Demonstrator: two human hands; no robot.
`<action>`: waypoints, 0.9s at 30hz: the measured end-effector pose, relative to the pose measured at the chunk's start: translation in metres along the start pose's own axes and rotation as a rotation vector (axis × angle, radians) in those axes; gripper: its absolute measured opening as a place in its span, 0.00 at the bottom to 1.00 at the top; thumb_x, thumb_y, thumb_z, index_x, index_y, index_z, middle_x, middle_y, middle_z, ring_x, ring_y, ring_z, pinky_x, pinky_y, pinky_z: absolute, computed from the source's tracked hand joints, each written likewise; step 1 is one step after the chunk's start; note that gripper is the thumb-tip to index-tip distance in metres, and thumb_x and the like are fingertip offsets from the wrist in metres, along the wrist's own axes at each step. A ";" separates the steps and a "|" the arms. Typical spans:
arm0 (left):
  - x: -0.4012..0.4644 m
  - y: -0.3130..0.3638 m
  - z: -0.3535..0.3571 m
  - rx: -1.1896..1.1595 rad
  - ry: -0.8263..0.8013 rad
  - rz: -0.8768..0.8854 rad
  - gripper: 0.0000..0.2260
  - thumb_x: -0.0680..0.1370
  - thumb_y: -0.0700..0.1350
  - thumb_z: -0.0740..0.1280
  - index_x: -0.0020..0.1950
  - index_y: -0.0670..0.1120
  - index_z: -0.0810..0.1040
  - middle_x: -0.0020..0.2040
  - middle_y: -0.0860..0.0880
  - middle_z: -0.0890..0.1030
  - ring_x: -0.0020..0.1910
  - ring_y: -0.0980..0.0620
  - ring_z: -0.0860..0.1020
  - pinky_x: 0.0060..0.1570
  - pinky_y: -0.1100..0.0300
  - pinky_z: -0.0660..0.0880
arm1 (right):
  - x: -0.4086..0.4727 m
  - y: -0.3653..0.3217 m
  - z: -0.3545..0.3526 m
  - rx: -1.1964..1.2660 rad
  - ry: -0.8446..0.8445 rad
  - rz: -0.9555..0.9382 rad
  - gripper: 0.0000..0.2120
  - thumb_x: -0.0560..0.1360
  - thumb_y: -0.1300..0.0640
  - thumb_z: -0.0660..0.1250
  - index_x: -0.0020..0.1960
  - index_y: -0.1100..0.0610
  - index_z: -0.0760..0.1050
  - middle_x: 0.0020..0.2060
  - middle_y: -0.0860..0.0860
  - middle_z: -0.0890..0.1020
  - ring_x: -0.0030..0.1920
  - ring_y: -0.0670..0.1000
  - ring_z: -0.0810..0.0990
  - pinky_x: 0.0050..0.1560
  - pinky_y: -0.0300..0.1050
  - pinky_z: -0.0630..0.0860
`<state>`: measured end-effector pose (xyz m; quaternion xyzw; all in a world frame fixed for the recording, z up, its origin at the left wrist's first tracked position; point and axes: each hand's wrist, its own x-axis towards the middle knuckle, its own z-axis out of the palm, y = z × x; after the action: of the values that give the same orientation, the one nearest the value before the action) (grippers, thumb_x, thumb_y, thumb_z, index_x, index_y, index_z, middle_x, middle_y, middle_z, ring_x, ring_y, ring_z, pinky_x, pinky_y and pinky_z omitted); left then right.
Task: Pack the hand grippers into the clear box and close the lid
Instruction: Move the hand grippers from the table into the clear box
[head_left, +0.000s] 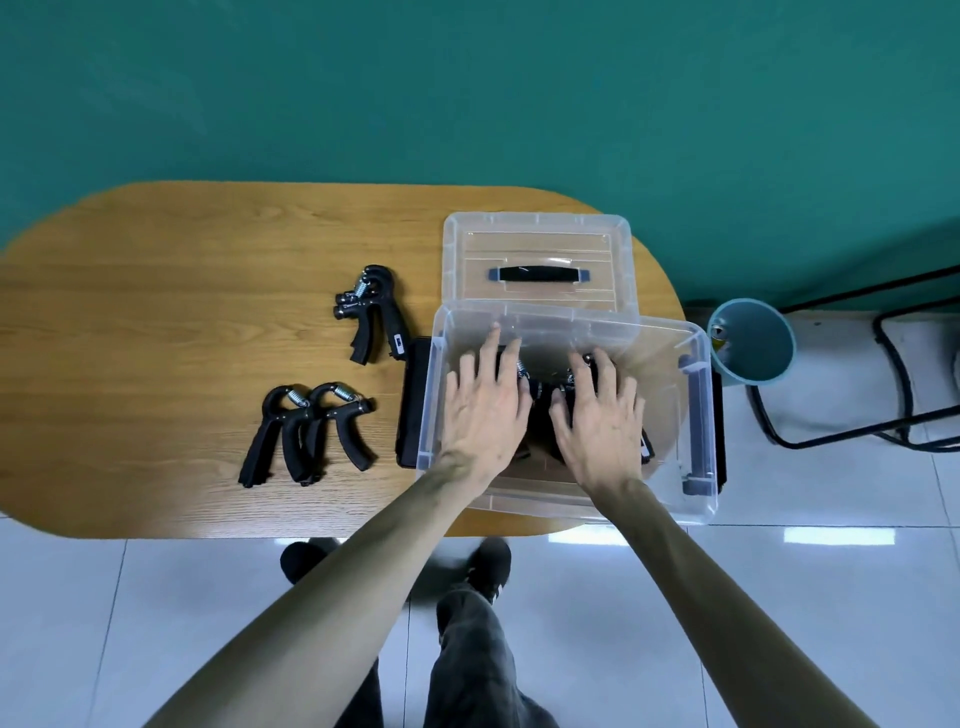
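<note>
Both my left hand (480, 410) and right hand (597, 415) lie spread, palms down, on grippers inside the clear box (696, 332) at the table's (156, 270) right end; the loose hand grippers (306, 431) lie leftward, nearer my left.

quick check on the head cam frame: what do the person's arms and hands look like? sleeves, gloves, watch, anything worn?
Both forearms are bare all the way to the bottom frame edge: no sleeves show. The left hand and right hand are bare too, with no gloves, rings, watch or wristband visible, and no markings or cables on either arm. Fingernails look short and unpainted. Below the arms, dark grey trousers and black shoes show.
</note>
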<state>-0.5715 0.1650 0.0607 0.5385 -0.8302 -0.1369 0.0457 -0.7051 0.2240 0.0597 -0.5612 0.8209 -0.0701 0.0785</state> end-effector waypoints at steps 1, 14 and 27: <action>0.001 -0.004 -0.007 -0.022 0.039 0.042 0.22 0.83 0.50 0.53 0.77 0.46 0.64 0.80 0.46 0.62 0.64 0.43 0.71 0.61 0.46 0.70 | 0.001 -0.008 -0.004 0.002 0.036 -0.047 0.23 0.79 0.50 0.57 0.72 0.56 0.70 0.71 0.59 0.72 0.59 0.64 0.74 0.56 0.61 0.73; -0.012 -0.151 -0.062 -0.124 0.166 -0.152 0.21 0.84 0.50 0.53 0.77 0.46 0.64 0.79 0.46 0.63 0.61 0.44 0.72 0.56 0.49 0.70 | 0.027 -0.167 -0.008 -0.001 0.081 -0.278 0.22 0.81 0.53 0.57 0.74 0.56 0.66 0.71 0.59 0.70 0.57 0.62 0.73 0.56 0.59 0.74; -0.047 -0.305 -0.047 -0.227 0.005 -0.300 0.23 0.85 0.53 0.55 0.78 0.45 0.60 0.80 0.45 0.58 0.71 0.42 0.69 0.66 0.45 0.68 | 0.040 -0.275 0.059 -0.031 -0.100 -0.177 0.26 0.83 0.50 0.57 0.79 0.53 0.58 0.76 0.60 0.62 0.65 0.64 0.70 0.57 0.63 0.77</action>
<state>-0.2724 0.0825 0.0248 0.6479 -0.7198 -0.2336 0.0873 -0.4565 0.0858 0.0560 -0.6355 0.7642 -0.0360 0.1042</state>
